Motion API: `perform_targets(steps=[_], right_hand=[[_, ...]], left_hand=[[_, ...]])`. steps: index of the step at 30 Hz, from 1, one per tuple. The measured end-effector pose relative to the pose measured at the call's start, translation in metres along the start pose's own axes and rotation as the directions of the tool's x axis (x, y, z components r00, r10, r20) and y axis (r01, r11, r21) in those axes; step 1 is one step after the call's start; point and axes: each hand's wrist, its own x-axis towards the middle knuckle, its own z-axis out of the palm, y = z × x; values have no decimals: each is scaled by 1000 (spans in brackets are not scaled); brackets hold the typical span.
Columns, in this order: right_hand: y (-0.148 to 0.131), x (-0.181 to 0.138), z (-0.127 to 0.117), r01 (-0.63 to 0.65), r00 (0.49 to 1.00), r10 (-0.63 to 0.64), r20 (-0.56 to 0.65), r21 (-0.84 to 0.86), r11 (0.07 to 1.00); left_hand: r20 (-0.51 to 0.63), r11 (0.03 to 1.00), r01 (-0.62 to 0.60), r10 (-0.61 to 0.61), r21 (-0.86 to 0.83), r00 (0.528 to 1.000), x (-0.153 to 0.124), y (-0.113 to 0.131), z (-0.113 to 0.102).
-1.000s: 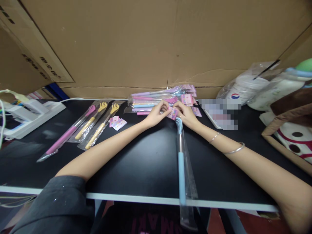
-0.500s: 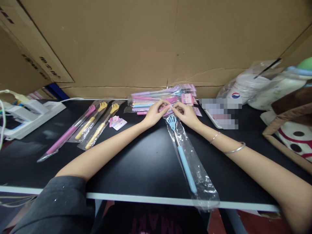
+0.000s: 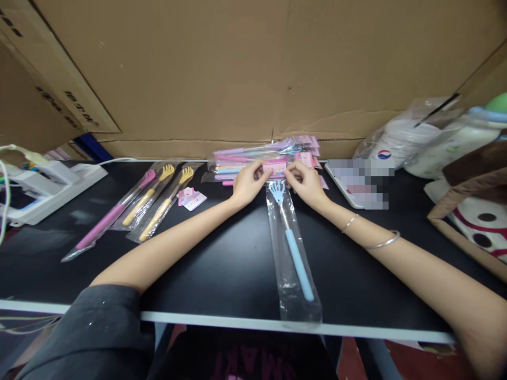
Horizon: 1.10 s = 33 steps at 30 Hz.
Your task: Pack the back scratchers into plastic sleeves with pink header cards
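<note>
A blue back scratcher (image 3: pixel 291 240) lies in a clear plastic sleeve (image 3: pixel 295 295) on the black table (image 3: pixel 222 264), its claw end away from me. A pink header card (image 3: pixel 275 168) sits at the sleeve's far end. My left hand (image 3: pixel 246 184) pinches the card's left side. On the card's right side, my right hand (image 3: pixel 304 182) pinches too. Both hands are closed on it, just in front of a pile of bagged scratchers (image 3: pixel 253 158).
Three bagged scratchers, one pink (image 3: pixel 114 214) and two yellow (image 3: pixel 158 203), lie at the left beside loose pink cards (image 3: pixel 192 199). A white power strip (image 3: pixel 47 190) is far left. Cardboard (image 3: pixel 237 74) walls the back. Bags and a bottle (image 3: pixel 447 140) crowd the right.
The bagged blue scratcher swung from hanging over the table's near edge to lying flat on the table. The pink card now lies straight across the sleeve's top between both hands.
</note>
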Motion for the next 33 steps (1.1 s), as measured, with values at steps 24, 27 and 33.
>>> perform_targets(steps=[24,27,33], right_hand=[[11,4,2,-35,997,38,74,-47,998],[12,4,2,-44,994,50,94,-68,997],[11,4,2,-49,992,57,114,-74,996]], left_hand=[[-37,1000,-9,8,-28,999,0,-2,-3],[-23,999,10,-11,-40,1000,1,-2,-3],[-11,996,22,-23,-84,1000,1,-3,-2]])
